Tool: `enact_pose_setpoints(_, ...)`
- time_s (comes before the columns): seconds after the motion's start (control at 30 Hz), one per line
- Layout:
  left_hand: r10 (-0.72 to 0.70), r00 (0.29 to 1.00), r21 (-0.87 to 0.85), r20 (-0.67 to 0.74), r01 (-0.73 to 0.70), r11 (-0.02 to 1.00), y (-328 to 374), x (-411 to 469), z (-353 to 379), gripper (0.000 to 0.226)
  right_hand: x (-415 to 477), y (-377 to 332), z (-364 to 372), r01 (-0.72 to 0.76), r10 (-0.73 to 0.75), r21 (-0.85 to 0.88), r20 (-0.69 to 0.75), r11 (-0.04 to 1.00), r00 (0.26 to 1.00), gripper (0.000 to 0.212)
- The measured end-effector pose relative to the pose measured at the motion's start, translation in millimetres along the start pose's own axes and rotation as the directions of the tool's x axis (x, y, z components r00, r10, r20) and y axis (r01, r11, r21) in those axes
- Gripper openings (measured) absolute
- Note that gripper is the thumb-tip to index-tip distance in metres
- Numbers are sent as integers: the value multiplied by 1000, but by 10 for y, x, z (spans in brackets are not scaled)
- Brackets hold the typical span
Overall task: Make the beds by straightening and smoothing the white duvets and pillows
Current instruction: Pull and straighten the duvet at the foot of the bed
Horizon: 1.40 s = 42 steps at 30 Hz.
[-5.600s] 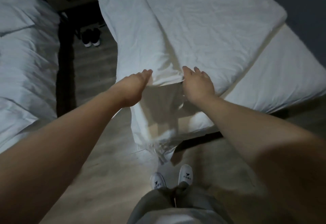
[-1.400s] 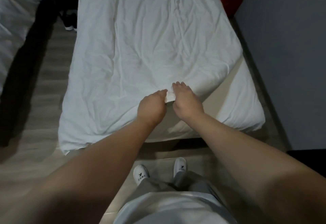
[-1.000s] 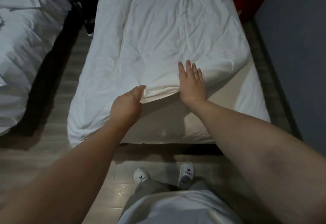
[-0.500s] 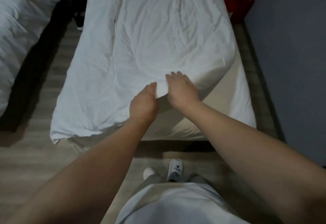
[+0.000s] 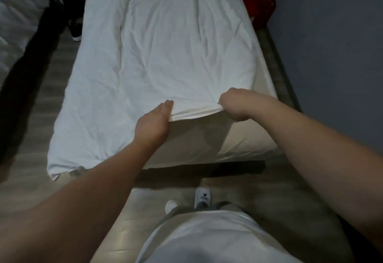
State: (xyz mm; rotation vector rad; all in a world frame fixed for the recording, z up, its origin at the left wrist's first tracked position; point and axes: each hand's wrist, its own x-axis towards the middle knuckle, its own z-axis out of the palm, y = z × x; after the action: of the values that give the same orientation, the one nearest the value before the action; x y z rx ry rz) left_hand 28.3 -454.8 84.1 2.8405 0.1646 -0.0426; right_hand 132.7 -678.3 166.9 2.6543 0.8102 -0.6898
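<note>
The right hand (image 5: pixel 238 105) is curling into a fist around the near hem of the duvet (image 5: pixel 176 45), knuckles up, with the cloth bunching out from under its fingers. The left hand (image 5: pixel 153 123) is holding the same hem further left. Its fingers are lying close together on top of the cloth, and its thumb is hiding underneath. Between the two hands the hem is hanging taut, lifted off the mattress (image 5: pixel 207 142) and throwing a shadow on the bare sheet below. The duvet is lying lengthwise on the mattress, wrinkled. Its left side is spilling over the edge toward the floor (image 5: pixel 31 128), and its far end is bunching up at the head. The person is standing at the foot in white shoes (image 5: pixel 203 196), both arms reaching forward. A red thing (image 5: pixel 259 5) is sitting by the wall (image 5: pixel 331 45) on the right. A dark shoe (image 5: pixel 75 33) is lying on the floor at the left, and a second bed (image 5: pixel 18 18) is showing at the far left.
</note>
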Motion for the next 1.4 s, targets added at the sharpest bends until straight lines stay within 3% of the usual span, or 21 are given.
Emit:
enact_pose_setpoints(0.1,-9,1000,-124,-16,7,992,179,-47,77,67,-279,-158,-148,-6,6,-134,3,991,1000,19)
enact_pose_setpoints(0.2,66,996,-271,-56,-79,959,609,11,174,69,-222,-283,-39,-25,23,-35,-55,999,998,24)
enact_pose_setpoints(0.27,122,989,-257,-85,-140,956,849,80,188,49,-151,-287,67,-51,67,99,-163,994,984,30)
enact_pose_setpoints(0.37,115,992,-163,-59,-124,979,999,127,18,36,-87,-148,390,-126,283,394,-373,911,884,48)
enact_pose_setpoints(0.47,138,989,-22,-55,-140,990,986,148,-161,48,-5,143,834,-213,538,628,-388,748,748,72)
enact_pose_setpoints(0.53,130,990,12,-62,-129,992,936,127,-202,55,59,395,983,-238,630,689,-395,685,669,67)
enact_pose_setpoints(0.6,104,993,14,-56,-103,995,904,55,-185,58,59,655,939,-251,648,684,-414,685,640,47)
enact_pose_setpoints(0.67,58,997,1,-48,-58,998,909,-19,-100,61,-7,838,830,-255,587,621,-417,741,694,31)
enact_pose_setpoints(0.77,-33,995,-77,-90,26,997,1050,-76,110,67,-234,860,822,-281,364,402,-145,871,920,35)
enact_pose_setpoints(0.83,-24,997,-71,-74,19,997,1267,-102,282,74,-433,850,949,-184,201,274,-34,944,979,36)
enact_pose_setpoints(0.93,79,997,-17,22,-79,997,1799,-118,589,81,-648,948,1095,-81,100,178,-100,981,990,31)
enact_pose_setpoints(1.03,57,993,-13,107,-56,998,2413,-93,851,64,-717,1105,1164,-31,66,187,-186,982,980,31)
enact_pose_setpoints(1.13,-31,997,9,74,31,999,2717,-43,845,47,-685,1432,1270,-80,174,335,-262,939,949,32)
enact_pose_setpoints(1.3,-24,1000,83,-9,25,996,2824,-49,591,48,-641,1974,1712,-80,311,516,-378,853,872,70)
enact_pose_setpoints(1.4,-47,999,85,-14,48,995,2835,-101,563,52,-595,2181,1778,-143,418,579,-376,803,827,64)
